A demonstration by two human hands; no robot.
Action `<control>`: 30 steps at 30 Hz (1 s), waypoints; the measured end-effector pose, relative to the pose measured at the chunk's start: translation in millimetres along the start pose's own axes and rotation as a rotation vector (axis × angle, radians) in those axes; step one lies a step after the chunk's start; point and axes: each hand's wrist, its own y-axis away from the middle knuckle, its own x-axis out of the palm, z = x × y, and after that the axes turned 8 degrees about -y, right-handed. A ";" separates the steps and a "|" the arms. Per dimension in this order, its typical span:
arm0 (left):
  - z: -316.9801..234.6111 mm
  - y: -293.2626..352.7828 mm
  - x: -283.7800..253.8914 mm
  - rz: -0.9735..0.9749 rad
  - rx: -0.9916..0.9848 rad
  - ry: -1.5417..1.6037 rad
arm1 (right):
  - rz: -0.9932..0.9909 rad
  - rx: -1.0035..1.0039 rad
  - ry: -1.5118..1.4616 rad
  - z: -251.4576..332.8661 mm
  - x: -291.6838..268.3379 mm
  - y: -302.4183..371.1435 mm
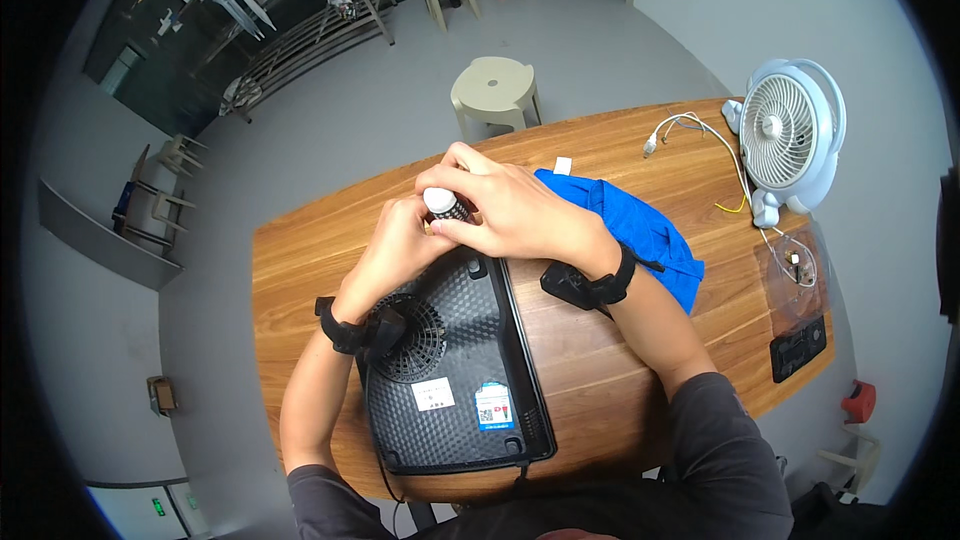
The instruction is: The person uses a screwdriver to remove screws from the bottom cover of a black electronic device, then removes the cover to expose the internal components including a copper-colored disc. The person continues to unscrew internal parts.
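A small white-capped bottle with a dark patterned body is between my two hands, above the far end of a black appliance. My right hand curls over it from the right, thumb and fingers pressed against its side. From the left, my left hand closes round its lower part, and the fingers hide most of that end. The appliance looks like an induction cooker lying upside down, with a round vent grille and two stickers showing. Black straps with small dark modules sit on both my wrists.
A blue cloth bag lies right of my right hand. Farther right stand a white fan with a loose cable, a clear plastic bag and a black phone-shaped object. A beige stool stands beyond the wooden table.
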 end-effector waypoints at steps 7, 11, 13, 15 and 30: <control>-3.9 -6.3 7.1 -0.011 -0.054 -0.030 | -0.157 -0.111 -0.020 -14.7 0.9 -3.2; -7.2 -3.4 10.9 -0.076 -0.084 -0.012 | -0.149 -0.148 -0.090 -17.3 -4.4 -6.6; -10.4 -5.2 10.0 -0.059 -0.105 -0.045 | -0.133 -0.150 -0.093 -18.7 -7.6 -6.4; -13.7 -8.1 8.9 -0.035 -0.123 -0.078 | -0.123 -0.140 -0.085 -20.6 -10.7 -5.4; -4.9 -4.3 8.8 -0.060 -0.053 -0.113 | -0.117 -0.177 -0.121 -30.2 -3.1 -6.3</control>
